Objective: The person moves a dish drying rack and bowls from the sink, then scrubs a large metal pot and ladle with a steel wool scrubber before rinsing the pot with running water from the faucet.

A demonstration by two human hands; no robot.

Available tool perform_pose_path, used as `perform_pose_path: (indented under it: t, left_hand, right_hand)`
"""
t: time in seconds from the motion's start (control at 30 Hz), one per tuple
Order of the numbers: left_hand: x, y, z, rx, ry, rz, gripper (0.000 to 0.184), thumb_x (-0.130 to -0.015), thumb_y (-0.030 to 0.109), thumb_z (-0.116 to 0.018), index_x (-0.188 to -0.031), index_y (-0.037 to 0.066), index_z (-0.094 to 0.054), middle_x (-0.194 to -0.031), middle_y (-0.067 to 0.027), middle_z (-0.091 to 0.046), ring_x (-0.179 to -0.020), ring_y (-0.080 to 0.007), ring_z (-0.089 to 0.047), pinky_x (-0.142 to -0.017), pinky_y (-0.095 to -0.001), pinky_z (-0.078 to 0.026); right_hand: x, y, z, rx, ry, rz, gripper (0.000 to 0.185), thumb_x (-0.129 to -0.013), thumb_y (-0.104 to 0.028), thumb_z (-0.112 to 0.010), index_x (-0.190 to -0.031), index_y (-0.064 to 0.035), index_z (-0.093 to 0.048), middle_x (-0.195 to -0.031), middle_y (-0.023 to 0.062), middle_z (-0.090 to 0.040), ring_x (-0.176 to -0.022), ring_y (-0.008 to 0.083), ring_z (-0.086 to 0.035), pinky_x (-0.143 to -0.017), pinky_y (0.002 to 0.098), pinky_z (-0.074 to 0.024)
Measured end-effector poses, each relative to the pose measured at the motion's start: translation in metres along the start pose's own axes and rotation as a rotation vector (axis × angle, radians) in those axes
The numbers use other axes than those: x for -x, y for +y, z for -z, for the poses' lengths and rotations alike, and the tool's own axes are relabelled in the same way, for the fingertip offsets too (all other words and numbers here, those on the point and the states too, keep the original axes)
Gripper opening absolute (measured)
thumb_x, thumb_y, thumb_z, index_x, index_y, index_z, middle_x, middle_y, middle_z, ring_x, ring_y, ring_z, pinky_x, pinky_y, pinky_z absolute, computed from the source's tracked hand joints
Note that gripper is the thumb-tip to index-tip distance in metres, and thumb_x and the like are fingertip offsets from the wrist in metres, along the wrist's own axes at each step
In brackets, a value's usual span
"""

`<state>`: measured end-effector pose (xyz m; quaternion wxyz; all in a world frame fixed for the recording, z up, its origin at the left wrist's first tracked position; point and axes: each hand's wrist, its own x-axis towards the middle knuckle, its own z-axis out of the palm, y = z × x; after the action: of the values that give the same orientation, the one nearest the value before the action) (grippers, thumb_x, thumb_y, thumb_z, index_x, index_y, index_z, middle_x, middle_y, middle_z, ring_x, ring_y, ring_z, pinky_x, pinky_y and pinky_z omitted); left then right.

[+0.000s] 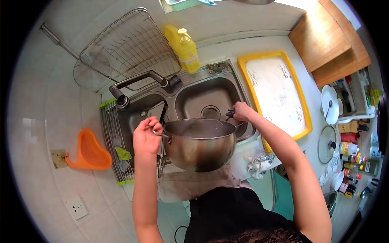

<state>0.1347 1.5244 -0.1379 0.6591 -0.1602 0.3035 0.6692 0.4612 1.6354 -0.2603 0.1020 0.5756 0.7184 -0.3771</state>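
A large stainless-steel pot (200, 154) with brownish stains on its outside is raised over the near edge of the double sink, its rim tipped away from me. My left hand (146, 135) has its fingers curled at the pot's left loop handle (160, 133). At the pot's right side, my right hand (243, 111) pinches a small dark, bristly scrubber (230, 113). Whether those fingers also grip the right handle, I cannot tell. The pot's inside shows only in part.
Behind the pot lies the right sink basin (198, 93); a black faucet (137, 81) reaches over the left one. Nearby are a yellow pump bottle (188, 54), a wire rack (129, 44), a yellow-rimmed tray (277, 93), a drying rack (115, 139) and an orange strainer (92, 152).
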Motion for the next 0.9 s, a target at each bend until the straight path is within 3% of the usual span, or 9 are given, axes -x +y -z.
perform_pose_path:
  t: [0.03, 0.1, 0.27, 0.4, 0.53, 0.67, 0.77, 0.83, 0.9]
  left_hand:
    - [-0.008, -0.003, -0.004, -0.002, 0.011, 0.008, 0.005, -0.085, 0.0, -0.044, -0.087, -0.001, -0.04, -0.082, -0.009, -0.044, -0.066, -0.0158, -0.043, -0.057, -0.0283, -0.036]
    - [-0.022, -0.006, -0.011, -0.025, 0.066, -0.001, 0.008, -0.084, 0.0, -0.044, -0.089, -0.003, -0.04, -0.082, -0.0095, -0.045, -0.068, -0.0173, -0.044, -0.059, -0.0287, -0.037]
    - [-0.05, -0.006, -0.02, 0.038, 0.22, -0.028, 0.024, -0.082, 0.0, -0.047, -0.101, -0.007, -0.035, -0.087, -0.0161, -0.048, -0.078, -0.0246, -0.05, -0.067, -0.0328, -0.043]
    - [-0.065, -0.003, -0.028, 0.088, 0.278, -0.072, 0.026, -0.081, 0.0, -0.048, -0.102, -0.008, -0.034, -0.089, -0.0174, -0.048, -0.079, -0.0257, -0.05, -0.069, -0.0336, -0.044]
    - [-0.073, 0.002, -0.032, 0.17, 0.252, -0.078, 0.035, -0.081, -0.002, -0.048, -0.109, -0.012, -0.031, -0.098, -0.0202, -0.047, -0.088, -0.0296, -0.052, -0.081, -0.0377, -0.047]
    - [-0.067, 0.002, -0.033, 0.143, 0.236, -0.105, 0.03, -0.08, -0.003, -0.049, -0.104, -0.012, -0.034, -0.097, -0.0205, -0.047, -0.086, -0.028, -0.052, -0.077, -0.0367, -0.048]
    - [-0.051, 0.003, -0.026, 0.138, 0.237, -0.112, 0.029, -0.081, -0.002, -0.049, -0.104, -0.012, -0.035, -0.098, -0.0205, -0.047, -0.087, -0.028, -0.053, -0.078, -0.0366, -0.048]
    - [-0.03, 0.007, -0.016, 0.098, 0.119, -0.081, 0.029, -0.081, -0.002, -0.049, -0.105, -0.013, -0.036, -0.098, -0.0206, -0.048, -0.086, -0.0279, -0.053, -0.078, -0.0359, -0.047]
    - [0.002, 0.013, -0.006, 0.09, 0.131, -0.072, 0.028, -0.085, 0.005, -0.047, -0.107, -0.012, -0.038, -0.098, -0.0188, -0.05, -0.089, -0.0286, -0.053, -0.08, -0.0356, -0.046]
  right_hand:
    - [-0.008, 0.001, 0.004, 0.004, -0.009, 0.01, 0.021, -0.065, -0.005, -0.059, -0.084, 0.0001, -0.066, -0.079, 0.0192, -0.065, -0.071, 0.0293, -0.066, -0.059, 0.0355, -0.0538]
    - [-0.022, 0.003, 0.009, 0.081, -0.262, -0.155, 0.021, -0.062, -0.005, -0.063, -0.082, -0.0001, -0.067, -0.083, 0.0185, -0.065, -0.071, 0.0285, -0.066, -0.054, 0.0377, -0.0534]
    - [-0.047, 0.015, 0.011, 0.082, -0.55, -0.127, 0.009, -0.058, -0.006, -0.066, -0.053, -0.0019, -0.06, -0.048, 0.0085, -0.055, -0.043, 0.0196, -0.056, -0.042, 0.0301, -0.0461]
    - [-0.065, 0.013, 0.009, 0.256, -0.853, -0.11, 0.016, -0.066, -0.009, -0.062, -0.051, -0.0046, -0.057, -0.048, 0.0069, -0.053, -0.04, 0.0157, -0.051, -0.037, 0.0304, -0.0387]
    - [-0.076, 0.009, 0.009, 0.246, -1.163, -0.124, 0.014, -0.073, -0.012, -0.058, -0.06, -0.0069, -0.059, -0.053, 0.0045, -0.056, -0.041, 0.0134, -0.051, -0.038, 0.028, -0.0388]
    - [-0.079, 0.008, 0.003, 0.284, -1.21, -0.22, 0.015, -0.075, -0.013, -0.057, -0.062, -0.007, -0.059, -0.054, 0.0041, -0.057, -0.042, 0.0127, -0.051, -0.038, 0.0271, -0.0384]
    - [-0.063, -0.004, 0.016, 0.325, -1.09, -0.245, 0.011, -0.073, -0.013, -0.061, -0.065, -0.0058, -0.061, -0.057, 0.0049, -0.059, -0.045, 0.0131, -0.054, -0.041, 0.027, -0.0419]
    - [-0.045, -0.015, 0.031, 0.133, -0.747, -0.215, 0.008, -0.068, -0.011, -0.066, -0.07, -0.0036, -0.063, -0.061, 0.0069, -0.061, -0.048, 0.0162, -0.058, -0.045, 0.0277, -0.0465]
    - [-0.033, -0.024, 0.048, 0.062, -0.621, -0.147, 0.012, -0.065, -0.01, -0.067, -0.075, -0.0023, -0.064, -0.063, 0.0084, -0.062, -0.05, 0.0181, -0.059, -0.047, 0.0287, -0.0482]
